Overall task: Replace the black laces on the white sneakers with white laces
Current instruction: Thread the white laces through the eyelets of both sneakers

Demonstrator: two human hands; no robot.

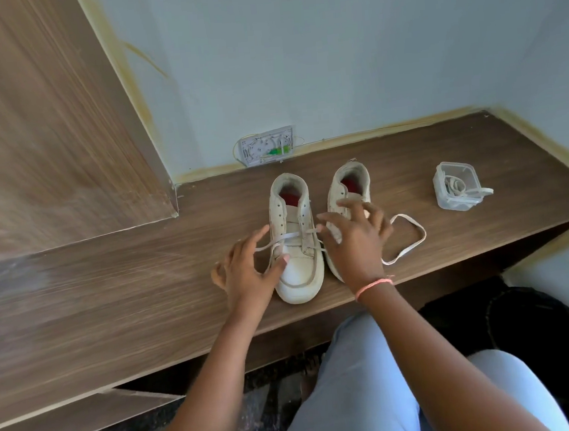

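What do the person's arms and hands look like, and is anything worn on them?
Both forearms are bare, with no sleeves or gloves in view. The right hand has a thin orange-pink thread bracelet around its wrist. The left hand and its wrist carry nothing. No rings or watch are visible.

white sneakers [296, 248], white lace [405, 239], wood-grain shelf [145, 296]

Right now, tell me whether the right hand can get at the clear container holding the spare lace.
Probably yes: the clear container stands open-topped on the shelf, off to the right hand's own side, with nothing standing between them.
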